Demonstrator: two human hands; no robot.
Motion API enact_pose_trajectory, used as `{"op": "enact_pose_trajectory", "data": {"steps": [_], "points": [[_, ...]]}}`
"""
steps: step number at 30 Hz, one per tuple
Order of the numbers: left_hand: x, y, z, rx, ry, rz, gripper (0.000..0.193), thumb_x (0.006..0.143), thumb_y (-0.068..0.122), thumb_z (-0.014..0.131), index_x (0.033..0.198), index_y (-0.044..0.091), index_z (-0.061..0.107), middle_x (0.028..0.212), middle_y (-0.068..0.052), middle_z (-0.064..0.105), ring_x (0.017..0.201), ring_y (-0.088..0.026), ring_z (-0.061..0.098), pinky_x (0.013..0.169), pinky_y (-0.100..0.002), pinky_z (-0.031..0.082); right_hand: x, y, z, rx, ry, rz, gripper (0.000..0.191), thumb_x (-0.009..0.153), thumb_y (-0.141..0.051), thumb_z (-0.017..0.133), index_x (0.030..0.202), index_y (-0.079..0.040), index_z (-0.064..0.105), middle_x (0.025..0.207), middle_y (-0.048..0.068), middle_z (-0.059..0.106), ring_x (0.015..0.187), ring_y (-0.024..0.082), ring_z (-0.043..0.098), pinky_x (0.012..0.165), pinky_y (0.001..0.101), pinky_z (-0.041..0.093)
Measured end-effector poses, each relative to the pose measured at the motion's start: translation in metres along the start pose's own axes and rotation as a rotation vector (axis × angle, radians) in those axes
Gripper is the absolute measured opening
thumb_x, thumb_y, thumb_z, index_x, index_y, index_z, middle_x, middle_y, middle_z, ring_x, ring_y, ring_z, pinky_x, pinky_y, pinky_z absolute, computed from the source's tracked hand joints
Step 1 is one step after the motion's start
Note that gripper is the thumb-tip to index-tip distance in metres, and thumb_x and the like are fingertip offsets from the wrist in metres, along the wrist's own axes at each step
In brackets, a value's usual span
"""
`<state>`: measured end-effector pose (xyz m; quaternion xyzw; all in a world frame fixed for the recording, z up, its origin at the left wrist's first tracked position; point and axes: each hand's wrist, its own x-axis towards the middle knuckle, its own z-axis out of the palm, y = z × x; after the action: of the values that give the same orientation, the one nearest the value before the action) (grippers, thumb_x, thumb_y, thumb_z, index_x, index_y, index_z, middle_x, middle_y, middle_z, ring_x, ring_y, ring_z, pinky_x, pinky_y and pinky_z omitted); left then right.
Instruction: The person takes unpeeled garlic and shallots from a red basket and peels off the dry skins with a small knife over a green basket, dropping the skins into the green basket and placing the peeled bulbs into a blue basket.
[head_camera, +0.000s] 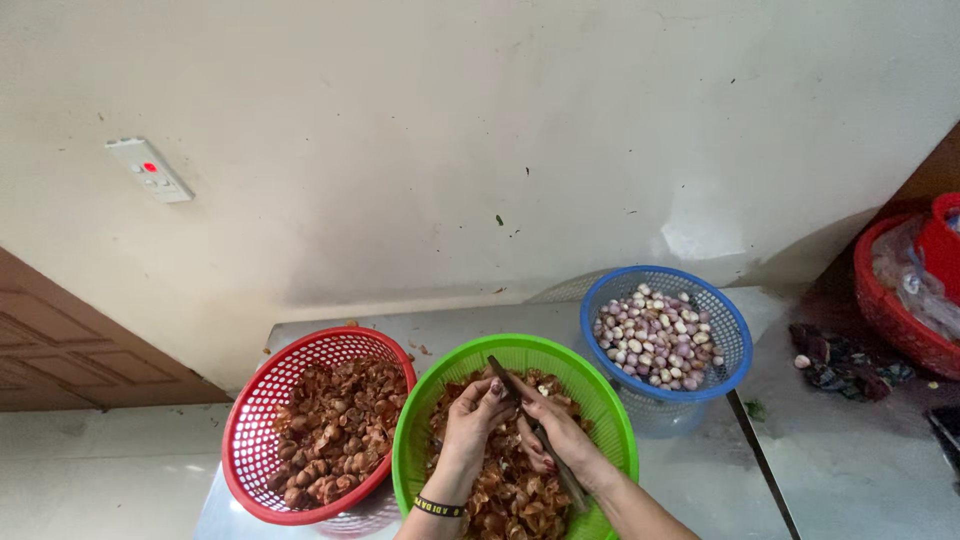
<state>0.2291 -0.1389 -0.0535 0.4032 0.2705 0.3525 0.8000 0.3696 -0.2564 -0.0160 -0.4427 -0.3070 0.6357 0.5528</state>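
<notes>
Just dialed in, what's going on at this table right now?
A person is peeling shallots over the green basket, which holds papery skins. The left hand pinches a small bulb while the right hand works a knife against it. The red basket on the left holds unpeeled shallots; the blue basket on the right holds peeled ones.

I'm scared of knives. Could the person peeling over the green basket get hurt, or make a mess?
Maybe. The knife in the right hand lies close to the left hand, so a slip might nick a finger. Peels could also spill over the green basket, which looks quite full, onto the table.
</notes>
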Motion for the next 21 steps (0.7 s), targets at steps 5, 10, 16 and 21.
{"op": "enact_pose_trajectory", "data": {"steps": [5, 10, 16, 21], "points": [[0.003, 0.006, -0.004, -0.103, -0.041, -0.119, 0.031, 0.098, 0.02, 0.063, 0.122, 0.001, 0.062, 0.118, -0.011, 0.074, 0.109, -0.025, 0.073, 0.097, -0.04, 0.06, 0.01, 0.01, -0.021, 0.415, -0.452, 0.026, 0.064, 0.122, -0.049, 0.027, 0.08, -0.01, 0.055, 0.054, -0.001, 0.036, 0.04, 0.008, 0.032, 0.039, 0.0227, 0.032], [0.002, 0.004, -0.002, -0.205, -0.001, -0.192, 0.03, 0.099, 0.02, 0.063, 0.123, 0.002, 0.061, 0.115, -0.011, 0.073, 0.104, -0.025, 0.072, 0.092, -0.042, 0.06, 0.015, 0.026, -0.032, 0.294, -0.096, 0.18, 0.06, 0.11, -0.048, 0.027, 0.064, -0.012, 0.039, 0.045, -0.002, 0.03, 0.034, 0.01, 0.027, 0.036, 0.0252, 0.027], [0.004, 0.009, 0.0, -0.193, 0.05, -0.218, 0.036, 0.098, 0.021, 0.062, 0.132, 0.011, 0.062, 0.113, -0.008, 0.07, 0.093, -0.021, 0.07, 0.083, -0.038, 0.06, 0.016, 0.027, -0.034, 0.387, -0.298, 0.028, 0.063, 0.115, -0.051, 0.026, 0.07, -0.014, 0.047, 0.048, -0.002, 0.034, 0.035, 0.008, 0.031, 0.035, 0.0232, 0.031], [0.003, 0.003, 0.001, -0.105, 0.006, -0.116, 0.039, 0.1, 0.02, 0.062, 0.136, 0.005, 0.06, 0.117, -0.008, 0.071, 0.097, -0.019, 0.07, 0.083, -0.036, 0.062, 0.005, 0.016, -0.014, 0.062, 0.004, 0.05, 0.051, 0.107, -0.035, 0.031, 0.158, -0.033, 0.033, 0.059, -0.001, 0.043, 0.042, 0.009, 0.039, 0.04, 0.0262, 0.041]]}}
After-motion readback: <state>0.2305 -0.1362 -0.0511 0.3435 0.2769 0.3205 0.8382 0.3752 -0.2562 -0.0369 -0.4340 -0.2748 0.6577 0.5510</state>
